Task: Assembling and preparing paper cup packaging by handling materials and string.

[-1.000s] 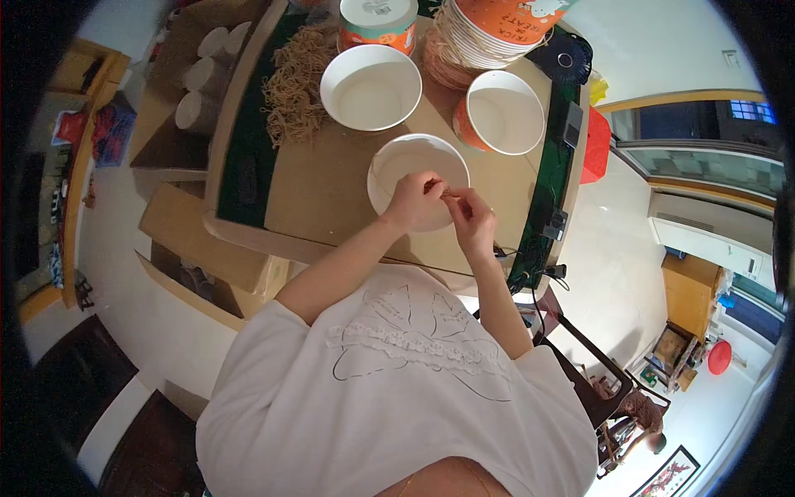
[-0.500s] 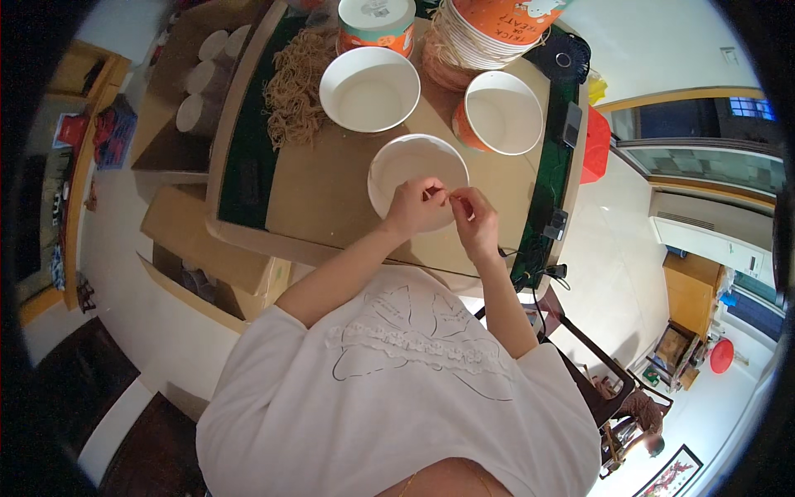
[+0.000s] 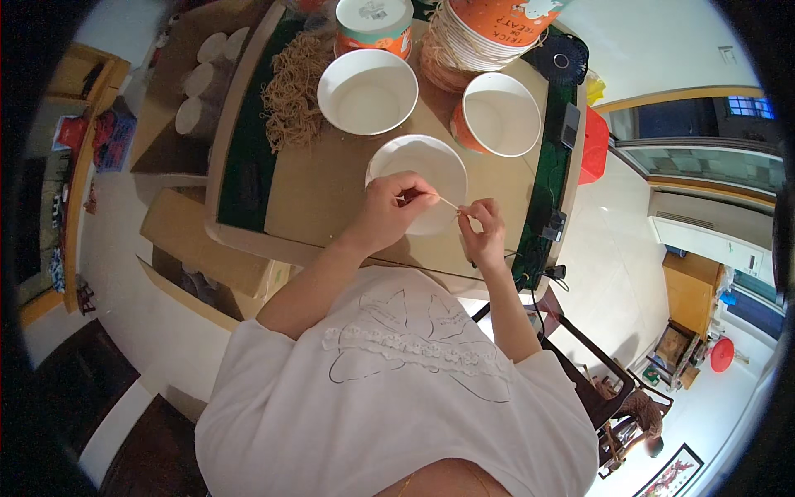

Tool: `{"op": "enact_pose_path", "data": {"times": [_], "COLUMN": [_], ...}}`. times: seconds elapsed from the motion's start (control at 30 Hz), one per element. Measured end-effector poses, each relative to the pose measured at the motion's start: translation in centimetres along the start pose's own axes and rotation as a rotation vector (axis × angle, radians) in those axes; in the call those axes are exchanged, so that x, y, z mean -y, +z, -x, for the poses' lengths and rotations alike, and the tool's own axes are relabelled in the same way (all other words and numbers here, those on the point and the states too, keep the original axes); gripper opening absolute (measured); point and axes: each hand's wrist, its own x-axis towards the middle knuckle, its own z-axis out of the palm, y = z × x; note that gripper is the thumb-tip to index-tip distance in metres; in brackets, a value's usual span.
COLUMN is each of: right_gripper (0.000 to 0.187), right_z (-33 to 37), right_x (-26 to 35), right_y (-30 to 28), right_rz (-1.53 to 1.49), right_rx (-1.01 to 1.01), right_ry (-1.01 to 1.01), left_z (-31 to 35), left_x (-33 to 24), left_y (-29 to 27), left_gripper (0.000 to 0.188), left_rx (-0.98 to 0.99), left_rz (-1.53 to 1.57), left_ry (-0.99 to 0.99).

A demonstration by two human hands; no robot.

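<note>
A short length of pale cord (image 3: pixel 448 202) is stretched between my two hands. My left hand (image 3: pixel 389 213) pinches one end between thumb and fingers. Slightly lower and to the right, my right hand (image 3: pixel 484 233) pinches the other end. Both hands are above the near side of a white-lined paper bucket (image 3: pixel 406 153), whose open mouth faces up. Beyond it are another open paper bucket (image 3: pixel 368 95) and, to the right, a tilted orange one (image 3: pixel 501 116). A tangled heap of brown cords (image 3: pixel 294 95) lies at the far left of the table.
At the back stand a stack of orange paper buckets (image 3: pixel 497 29) and an upside-down bucket (image 3: pixel 374 29). A phone-like dark device (image 3: pixel 571 126) and a small black device (image 3: pixel 554 224) sit along the right edge. Open cartons (image 3: pixel 219 240) stand on the floor at left.
My hands have moved apart, the left one leftward and the right one slightly right and down. The cord now shows taut between them.
</note>
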Motion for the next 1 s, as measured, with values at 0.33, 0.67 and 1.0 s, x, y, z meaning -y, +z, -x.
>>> {"op": "enact_pose_path", "data": {"times": [0.33,0.67,1.0], "right_gripper": [0.024,0.026,0.032], "right_z": [-1.2,1.5,1.5], "right_x": [4.8,0.0,-6.2], "right_y": [-2.1,-0.6,1.8], "right_rz": [0.033,0.058,-0.366], "right_rx": [0.067,0.033,0.449], "right_ry": [-0.11,0.327,0.939], "left_z": [1.5,0.7,1.3], "left_x": [-1.2,3.9,13.1], "left_y": [1.4,-4.0,-5.8], "left_gripper": [0.01,0.021,0.028], "left_rx": [0.219,-0.137,0.097], "left_rz": [-0.027,-0.511,-0.176], "left_ry": [-0.156,0.07,-0.656]}}
